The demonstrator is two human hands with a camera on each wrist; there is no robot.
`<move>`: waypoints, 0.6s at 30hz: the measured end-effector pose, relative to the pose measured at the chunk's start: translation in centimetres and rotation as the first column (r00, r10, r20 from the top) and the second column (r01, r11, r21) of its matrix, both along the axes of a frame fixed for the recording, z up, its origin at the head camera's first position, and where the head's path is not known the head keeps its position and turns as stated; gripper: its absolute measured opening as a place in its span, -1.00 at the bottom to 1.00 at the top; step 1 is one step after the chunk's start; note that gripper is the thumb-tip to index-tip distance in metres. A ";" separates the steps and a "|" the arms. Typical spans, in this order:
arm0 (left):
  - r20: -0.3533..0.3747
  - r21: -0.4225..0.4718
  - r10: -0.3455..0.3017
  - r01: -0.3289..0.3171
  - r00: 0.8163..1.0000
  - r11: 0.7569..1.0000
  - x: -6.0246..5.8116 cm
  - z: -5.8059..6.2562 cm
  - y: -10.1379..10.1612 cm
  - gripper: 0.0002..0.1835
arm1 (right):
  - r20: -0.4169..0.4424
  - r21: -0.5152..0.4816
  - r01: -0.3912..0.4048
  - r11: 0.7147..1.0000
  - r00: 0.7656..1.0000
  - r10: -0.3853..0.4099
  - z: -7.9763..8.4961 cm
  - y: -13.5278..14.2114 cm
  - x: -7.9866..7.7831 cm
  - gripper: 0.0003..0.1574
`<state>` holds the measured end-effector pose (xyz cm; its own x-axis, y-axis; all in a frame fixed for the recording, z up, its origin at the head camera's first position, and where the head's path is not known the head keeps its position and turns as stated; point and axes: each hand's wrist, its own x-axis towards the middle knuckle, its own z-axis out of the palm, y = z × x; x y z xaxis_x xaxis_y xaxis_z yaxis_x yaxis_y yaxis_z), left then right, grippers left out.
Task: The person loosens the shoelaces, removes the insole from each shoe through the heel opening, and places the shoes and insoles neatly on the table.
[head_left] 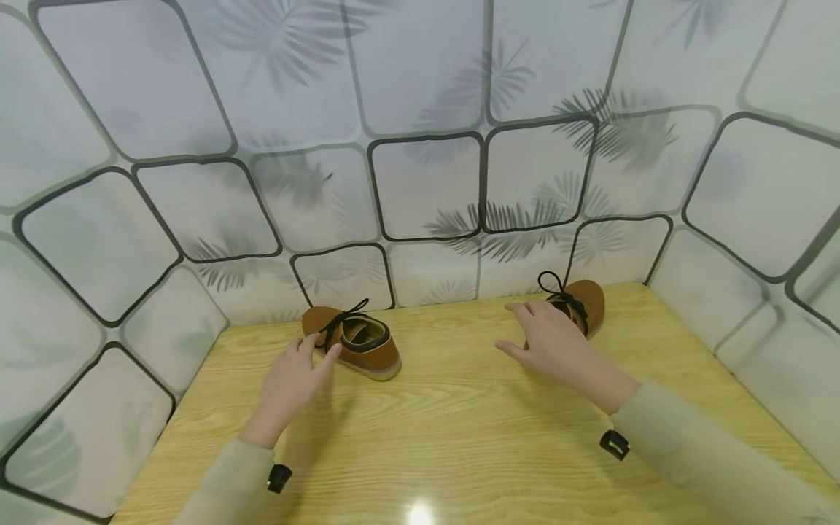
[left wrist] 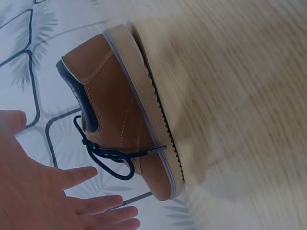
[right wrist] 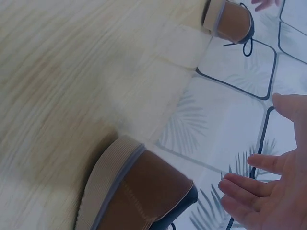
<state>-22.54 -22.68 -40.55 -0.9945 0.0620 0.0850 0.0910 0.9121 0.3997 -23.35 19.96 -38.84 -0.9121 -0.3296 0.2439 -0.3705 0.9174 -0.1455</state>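
Two brown lace-up shoes with dark laces and pale ribbed soles stand on the table, well apart from each other. The left shoe point(head_left: 370, 359) has its toe pointing to the back left, and its laces are tied in a bow. My left hand point(head_left: 292, 375) hovers beside it with fingers spread, holding nothing; the left wrist view shows a gap between fingers and shoe point(left wrist: 112, 100). Over the right shoe point(head_left: 590, 300) is my right hand point(head_left: 551, 339), which covers part of it. In the right wrist view its fingers are extended and apart from the shoe point(right wrist: 144, 187).
The wood-grain table point(head_left: 446, 430) runs back to a patterned wall covering point(head_left: 426, 189) with rounded squares and grey leaves. The covering also closes in the left and right sides. Both shoes stand near the back edge.
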 end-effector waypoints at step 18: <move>0.171 0.170 0.013 -0.043 0.985 0.985 -3.0 -0.4 -3.0 0.03 | -0.041 0.001 -0.056 0.998 0.998 0.056 -0.1 -5.8 -1.6 -0.18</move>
